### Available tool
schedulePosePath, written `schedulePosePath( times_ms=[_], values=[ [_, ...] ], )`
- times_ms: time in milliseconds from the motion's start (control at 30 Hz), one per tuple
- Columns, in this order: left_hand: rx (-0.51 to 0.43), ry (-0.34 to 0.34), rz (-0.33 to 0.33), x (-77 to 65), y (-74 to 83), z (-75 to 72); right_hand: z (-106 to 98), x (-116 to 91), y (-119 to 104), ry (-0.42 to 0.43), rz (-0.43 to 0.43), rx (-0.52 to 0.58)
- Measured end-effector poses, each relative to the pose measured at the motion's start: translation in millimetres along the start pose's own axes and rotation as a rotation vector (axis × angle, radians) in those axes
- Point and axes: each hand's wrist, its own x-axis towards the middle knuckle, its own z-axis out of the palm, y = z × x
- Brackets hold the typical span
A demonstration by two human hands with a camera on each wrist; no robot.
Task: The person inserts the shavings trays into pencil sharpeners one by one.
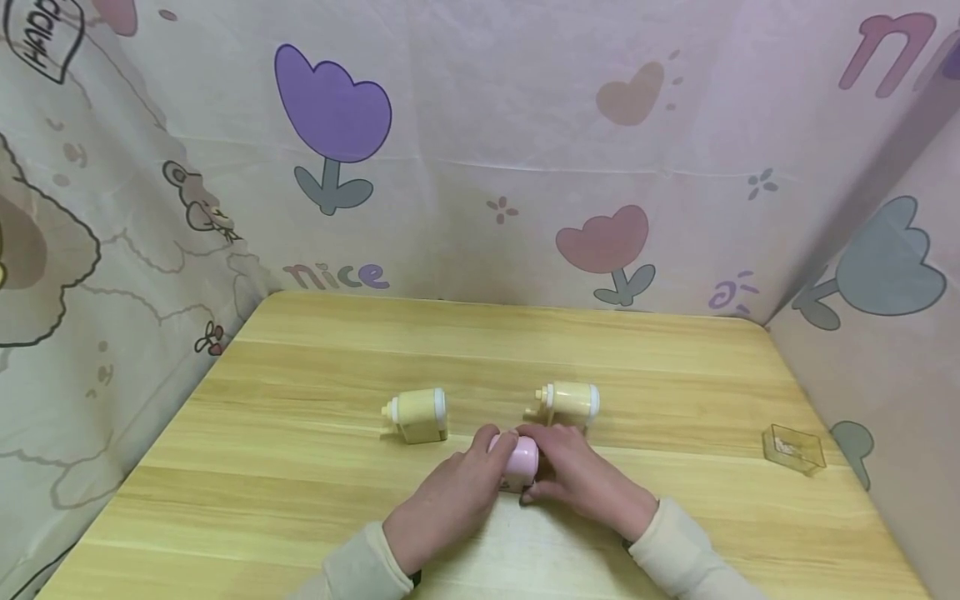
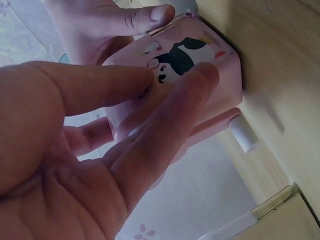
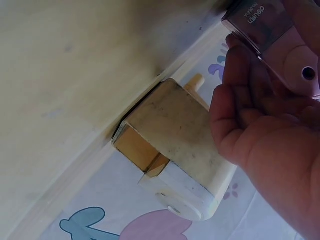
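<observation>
A pink pencil sharpener (image 1: 517, 463) sits between both hands near the front middle of the table. My left hand (image 1: 461, 492) grips it from the left; a panda print on its side shows in the left wrist view past my thumb and fingers. From the right, my right hand (image 1: 573, 475) holds it too, fingers curled against it in the right wrist view. That view also shows the sharpener's clear smoky drawer and round pencil hole (image 3: 308, 73). Just behind my right hand stands a yellow pencil sharpener (image 1: 572, 400), an opening in its lower part visible (image 3: 137, 147).
Another yellow pencil sharpener (image 1: 420, 414) stands to the left of the hands, its crank pointing left. Near the right edge of the wooden table (image 1: 337, 350) lies a small clear yellowish drawer (image 1: 793, 450) with bits inside. Printed cloth (image 1: 480, 108) hangs behind and at the sides.
</observation>
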Motion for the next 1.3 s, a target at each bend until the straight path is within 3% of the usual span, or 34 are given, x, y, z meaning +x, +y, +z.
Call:
schedulePosePath(
  times_ms=[567,800,933,1133,1300],
  values=[
    [-0.015,-0.008,-0.001,-0.4,-0.7,0.7,0.1,3.1,0.2,-0.005,-0.012,0.018],
    [-0.107,-0.01,-0.003,-1.1,-6.8,-4.1,-8.2,-12.8,2.2,-0.015,0.073,0.001],
    [-0.12,0.032,-0.001,2.4,-12.2,-5.0,-25.4,-35.3,8.3,0.048,0.108,-0.045],
    [-0.132,0.09,0.041,21.0,-23.1,-2.6,-56.1,-59.8,27.0,0.246,0.069,-0.099],
    [-0.123,0.104,0.044,34.0,-30.9,2.2,-77.3,-81.2,42.5,0.334,0.175,-0.187]
  ],
)
